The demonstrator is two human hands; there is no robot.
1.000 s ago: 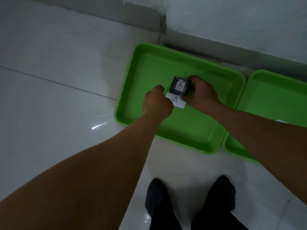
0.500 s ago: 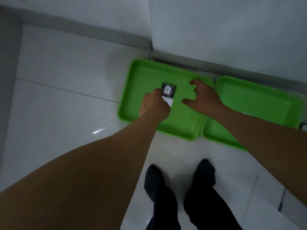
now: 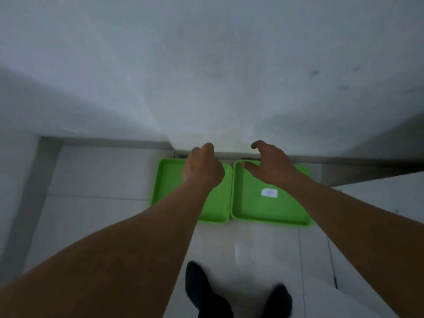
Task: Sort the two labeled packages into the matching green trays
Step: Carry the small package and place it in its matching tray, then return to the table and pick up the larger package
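Note:
Two green trays lie side by side on the white floor against the wall. My left hand (image 3: 202, 168) hovers above the left tray (image 3: 167, 180), fingers loosely curled, holding nothing. It and my forearm hide the tray's middle, so the dark package marked A is out of sight. My right hand (image 3: 268, 166) is raised over the far edge of the right tray (image 3: 252, 210), fingers apart and empty. A white paper label (image 3: 269, 193) lies flat in the right tray; its letter is too blurred to read.
A white wall rises straight behind the trays, with a grey skirting strip (image 3: 103, 143) along its foot. My two dark feet (image 3: 206, 292) stand on the tiles just in front of the trays. A pale surface (image 3: 378, 191) sits at the right.
Both hands have let go of the package marked A and lifted away from the left tray. The view has pulled up and back, so both trays look smaller and the wall fills the top.

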